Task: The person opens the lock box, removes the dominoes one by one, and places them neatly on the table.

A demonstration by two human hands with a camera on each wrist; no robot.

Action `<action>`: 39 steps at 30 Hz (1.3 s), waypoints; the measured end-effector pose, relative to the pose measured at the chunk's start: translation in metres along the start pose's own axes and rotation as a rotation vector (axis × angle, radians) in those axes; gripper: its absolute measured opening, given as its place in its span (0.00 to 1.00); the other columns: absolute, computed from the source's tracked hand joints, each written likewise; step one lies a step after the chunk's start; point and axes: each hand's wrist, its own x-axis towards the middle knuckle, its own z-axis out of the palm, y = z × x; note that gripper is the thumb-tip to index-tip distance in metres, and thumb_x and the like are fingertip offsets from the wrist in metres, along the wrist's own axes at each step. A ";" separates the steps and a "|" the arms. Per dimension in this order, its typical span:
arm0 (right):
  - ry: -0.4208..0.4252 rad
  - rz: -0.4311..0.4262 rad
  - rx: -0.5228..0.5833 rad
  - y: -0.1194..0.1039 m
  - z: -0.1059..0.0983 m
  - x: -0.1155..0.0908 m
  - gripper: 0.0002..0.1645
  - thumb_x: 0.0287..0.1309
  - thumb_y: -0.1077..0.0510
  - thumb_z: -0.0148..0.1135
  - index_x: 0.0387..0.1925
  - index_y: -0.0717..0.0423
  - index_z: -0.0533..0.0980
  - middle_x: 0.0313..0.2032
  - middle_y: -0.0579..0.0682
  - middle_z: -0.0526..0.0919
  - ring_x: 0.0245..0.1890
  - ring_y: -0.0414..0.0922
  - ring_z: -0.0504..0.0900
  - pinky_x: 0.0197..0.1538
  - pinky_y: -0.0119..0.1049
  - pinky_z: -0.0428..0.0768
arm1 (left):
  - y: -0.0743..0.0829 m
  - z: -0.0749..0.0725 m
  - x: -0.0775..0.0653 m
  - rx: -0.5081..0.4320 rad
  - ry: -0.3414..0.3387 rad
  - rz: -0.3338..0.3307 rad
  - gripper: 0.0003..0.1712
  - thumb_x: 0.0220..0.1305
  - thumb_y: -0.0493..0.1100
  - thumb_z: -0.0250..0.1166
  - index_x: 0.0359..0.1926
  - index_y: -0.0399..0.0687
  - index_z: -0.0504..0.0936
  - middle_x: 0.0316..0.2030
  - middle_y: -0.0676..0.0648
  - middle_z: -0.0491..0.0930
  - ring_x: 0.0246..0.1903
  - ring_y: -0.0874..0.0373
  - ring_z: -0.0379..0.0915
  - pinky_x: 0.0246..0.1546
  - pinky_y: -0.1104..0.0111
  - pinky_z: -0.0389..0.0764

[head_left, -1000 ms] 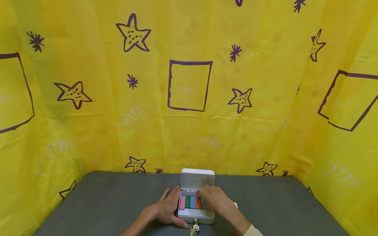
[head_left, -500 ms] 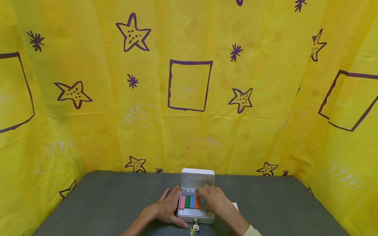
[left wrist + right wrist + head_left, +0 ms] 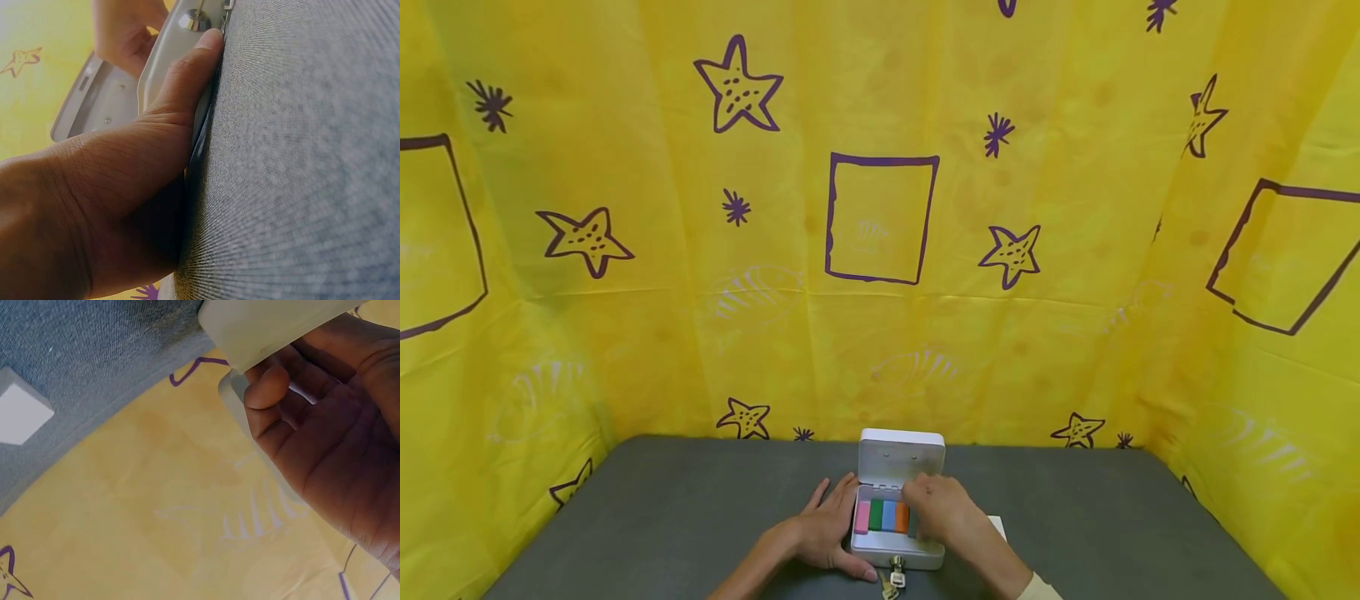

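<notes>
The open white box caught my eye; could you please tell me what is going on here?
A person's left hand rests along the left side of the open box, whose lid is raised at the back; the right hand reaches into the box's right end, and whether it grips anything is hidden. Inside, pink, green, blue and orange blocks form a row, another partly covered by that hand. Keys hang at the front lock, and a white block lies on the table to the right.
</notes>
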 end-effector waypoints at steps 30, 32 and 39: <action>-0.129 -0.045 0.391 0.005 -0.019 0.006 0.19 0.49 0.75 0.69 0.34 0.49 0.75 0.26 0.42 0.77 0.25 0.35 0.68 0.27 0.29 0.68 | -0.002 0.003 0.000 0.008 0.015 0.006 0.79 0.48 0.82 0.70 0.81 0.37 0.45 0.83 0.32 0.47 0.84 0.39 0.37 0.81 0.35 0.34; -0.132 -0.057 0.438 0.009 -0.025 0.006 0.17 0.52 0.75 0.66 0.35 0.51 0.77 0.25 0.42 0.77 0.23 0.33 0.67 0.26 0.28 0.69 | -0.002 0.002 0.000 0.009 0.015 0.004 0.79 0.48 0.83 0.70 0.81 0.37 0.45 0.83 0.31 0.47 0.84 0.39 0.37 0.81 0.36 0.34; -0.079 -0.138 0.498 0.027 -0.043 0.006 0.10 0.60 0.71 0.69 0.39 0.55 0.81 0.26 0.45 0.82 0.25 0.29 0.70 0.31 0.24 0.74 | 0.002 0.000 -0.001 -0.003 0.005 -0.009 0.79 0.47 0.83 0.70 0.81 0.37 0.45 0.82 0.31 0.47 0.84 0.38 0.38 0.81 0.36 0.34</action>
